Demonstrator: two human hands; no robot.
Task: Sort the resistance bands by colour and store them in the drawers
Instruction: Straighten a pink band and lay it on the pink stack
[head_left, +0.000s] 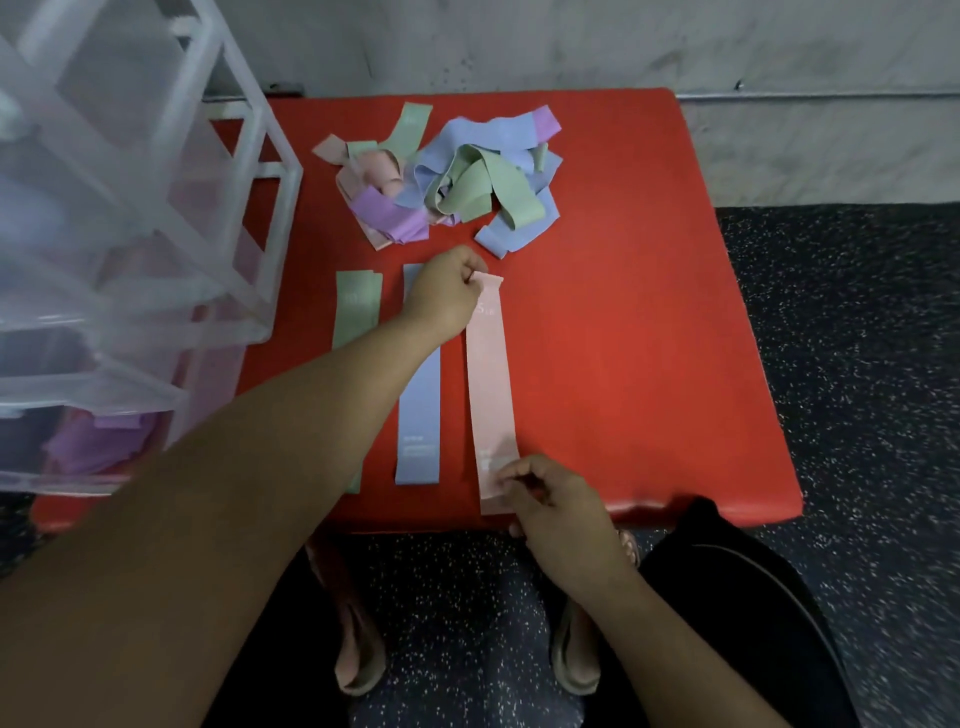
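Observation:
A pink band (488, 384) lies stretched out flat on the red bench (649, 312). My left hand (449, 296) pinches its far end and my right hand (550, 499) pinches its near end. Beside it on the left lie a flat blue band (421, 415) and a flat green band (353, 312), partly hidden under my left forearm. A tangled pile of green, blue, purple and pink bands (447, 182) sits at the back of the bench. The clear plastic drawer unit (119, 234) stands at the left, with purple bands (98, 441) in its lowest drawer.
The bench's right half is bare red padding, ending at an edge above dark speckled floor (857, 364). A grey wall (571, 41) runs behind. My legs and sandalled feet (358, 660) are below the bench's front edge.

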